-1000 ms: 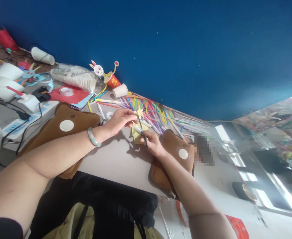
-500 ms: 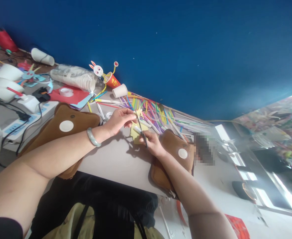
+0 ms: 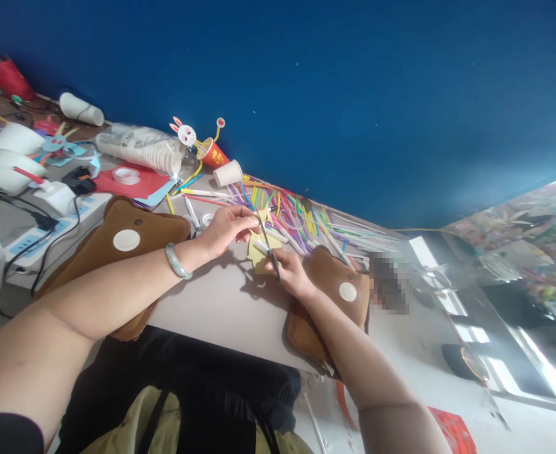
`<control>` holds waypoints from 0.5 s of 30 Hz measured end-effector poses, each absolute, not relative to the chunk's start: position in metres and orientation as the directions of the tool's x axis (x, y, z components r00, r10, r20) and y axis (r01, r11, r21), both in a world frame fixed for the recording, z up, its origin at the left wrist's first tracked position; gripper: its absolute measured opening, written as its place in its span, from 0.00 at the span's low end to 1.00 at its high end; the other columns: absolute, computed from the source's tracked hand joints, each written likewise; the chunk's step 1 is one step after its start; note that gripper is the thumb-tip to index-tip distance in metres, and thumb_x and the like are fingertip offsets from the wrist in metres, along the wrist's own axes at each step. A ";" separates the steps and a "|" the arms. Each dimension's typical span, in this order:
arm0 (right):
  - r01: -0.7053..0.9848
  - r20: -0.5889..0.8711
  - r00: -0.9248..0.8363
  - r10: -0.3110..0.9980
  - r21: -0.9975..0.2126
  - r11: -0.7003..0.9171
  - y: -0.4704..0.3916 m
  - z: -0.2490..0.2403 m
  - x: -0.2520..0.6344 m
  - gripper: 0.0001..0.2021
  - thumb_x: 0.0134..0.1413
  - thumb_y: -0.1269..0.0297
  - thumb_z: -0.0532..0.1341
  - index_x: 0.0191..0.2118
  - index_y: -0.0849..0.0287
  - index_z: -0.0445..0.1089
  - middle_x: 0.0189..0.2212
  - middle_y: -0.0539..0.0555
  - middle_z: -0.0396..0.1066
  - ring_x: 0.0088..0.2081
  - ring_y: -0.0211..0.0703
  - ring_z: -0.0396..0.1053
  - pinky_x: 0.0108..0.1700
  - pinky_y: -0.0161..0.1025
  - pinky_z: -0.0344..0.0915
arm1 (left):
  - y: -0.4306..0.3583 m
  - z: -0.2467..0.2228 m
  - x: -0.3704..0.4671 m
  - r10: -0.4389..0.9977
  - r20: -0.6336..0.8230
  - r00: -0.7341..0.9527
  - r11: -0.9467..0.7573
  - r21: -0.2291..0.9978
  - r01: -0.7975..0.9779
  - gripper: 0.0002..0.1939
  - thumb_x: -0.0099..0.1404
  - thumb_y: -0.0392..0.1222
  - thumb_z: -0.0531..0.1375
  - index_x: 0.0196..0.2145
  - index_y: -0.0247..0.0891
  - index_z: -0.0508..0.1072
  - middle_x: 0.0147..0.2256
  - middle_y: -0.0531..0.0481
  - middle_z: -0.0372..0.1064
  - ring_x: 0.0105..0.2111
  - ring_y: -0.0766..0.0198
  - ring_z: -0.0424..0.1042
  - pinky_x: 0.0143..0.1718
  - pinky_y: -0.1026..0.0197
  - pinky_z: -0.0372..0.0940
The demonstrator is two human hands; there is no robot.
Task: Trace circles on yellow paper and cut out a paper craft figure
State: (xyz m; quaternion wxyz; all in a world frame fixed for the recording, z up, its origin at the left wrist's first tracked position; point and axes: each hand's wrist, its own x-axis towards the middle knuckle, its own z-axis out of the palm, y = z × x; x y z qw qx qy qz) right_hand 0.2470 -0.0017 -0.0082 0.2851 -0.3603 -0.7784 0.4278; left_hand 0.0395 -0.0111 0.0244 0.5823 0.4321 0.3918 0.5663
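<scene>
Yellow paper, a small piece [image 3: 265,215], was pinched between the thumb and forefinger of the left hand [image 3: 230,228], held up over the middle of the table [image 3: 211,309]; the other fingers of that hand curled in behind. The right hand [image 3: 288,270] had its fingers closed about the dark handles of the scissors [image 3: 272,257], whose blades pointed up and away, right beside the piece; whether they touched it could not be told.

The piece looked very light, thin and bendy, easy to crease or tear at narrow points; the safest hold seemed a soft pinch on a broad part, clear of the blades. The scissors seemed stiff and heavier, best held by the loops.

Just below the hands showed a yellow sheet [image 3: 257,263]. A bracelet [image 3: 178,260] circled the left wrist. Beyond lay a spread of coloured sticks [image 3: 301,217], with a white cup [image 3: 228,173] tipped over near its far left end. A brown cushion [image 3: 159,233] lay under the left arm, another cushion [image 3: 325,284] by the right arm. Farther left were red paper [image 3: 154,183] and stacked cups [image 3: 140,150]; the blue wall [image 3: 315,94] rose behind.
</scene>
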 end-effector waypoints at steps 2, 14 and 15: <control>0.313 0.136 -0.579 0.804 -0.873 0.374 -0.002 -0.008 0.247 0.29 0.48 0.33 0.64 0.20 0.57 0.65 0.20 0.49 0.65 0.27 0.40 0.60 0.35 0.40 0.59 | -0.010 0.024 0.039 0.998 0.031 0.052 -0.013 0.946 -0.324 0.07 0.55 0.40 0.65 0.26 0.35 0.70 0.24 0.50 0.74 0.18 0.73 0.63 0.20 0.66 0.55; 0.327 0.134 -0.575 0.807 -0.867 0.377 -0.003 -0.008 0.248 0.29 0.48 0.34 0.64 0.20 0.57 0.65 0.20 0.50 0.65 0.29 0.41 0.61 0.36 0.40 0.59 | -0.008 0.021 0.038 0.998 0.037 0.054 -0.017 0.941 -0.337 0.07 0.55 0.39 0.64 0.26 0.35 0.71 0.24 0.50 0.74 0.18 0.73 0.64 0.20 0.67 0.55; 0.327 0.134 -0.576 0.806 -0.866 0.378 -0.003 -0.008 0.247 0.29 0.48 0.33 0.64 0.20 0.57 0.65 0.20 0.50 0.65 0.29 0.41 0.61 0.36 0.40 0.59 | -0.008 0.021 0.039 0.998 0.041 0.058 -0.019 0.942 -0.335 0.07 0.56 0.39 0.64 0.26 0.35 0.70 0.24 0.50 0.74 0.18 0.73 0.64 0.20 0.67 0.55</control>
